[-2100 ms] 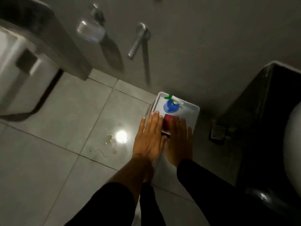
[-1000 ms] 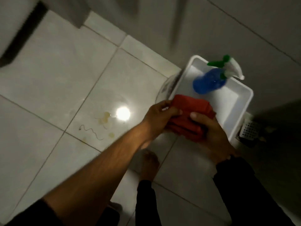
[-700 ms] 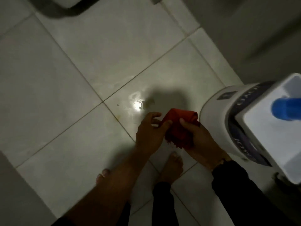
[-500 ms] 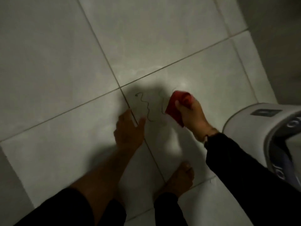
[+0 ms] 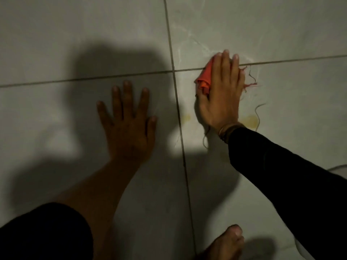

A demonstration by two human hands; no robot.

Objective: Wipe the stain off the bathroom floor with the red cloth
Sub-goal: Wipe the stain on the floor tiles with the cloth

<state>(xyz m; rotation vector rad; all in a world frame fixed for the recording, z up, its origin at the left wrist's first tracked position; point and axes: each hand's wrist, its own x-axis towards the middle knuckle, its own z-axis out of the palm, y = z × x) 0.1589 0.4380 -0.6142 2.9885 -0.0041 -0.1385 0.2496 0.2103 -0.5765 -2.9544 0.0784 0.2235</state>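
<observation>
My right hand (image 5: 220, 94) lies flat on the red cloth (image 5: 204, 79) and presses it onto the pale floor tile, across a grout line. Only the cloth's left edge and some frayed threads at the right show from under the fingers. Yellowish stain patches sit on the tile just behind that hand, one (image 5: 249, 121) to the right of the wrist and a fainter one (image 5: 186, 117) to its left. A thin squiggly thread or line (image 5: 258, 111) runs beside the stain. My left hand (image 5: 129, 122) rests palm down, fingers spread, on the neighbouring tile, holding nothing.
Grey floor tiles with dark grout lines (image 5: 178, 109) fill the view. My bare foot (image 5: 225, 244) stands at the bottom edge. A heavy shadow covers the left half of the floor. A pale curved object edge (image 5: 339, 167) shows at the far right.
The red cloth came out of the white bin with both hands, then went down to the floor in my right hand alone. My left hand let go and now lies flat on the tile. The view dropped close to the floor.
</observation>
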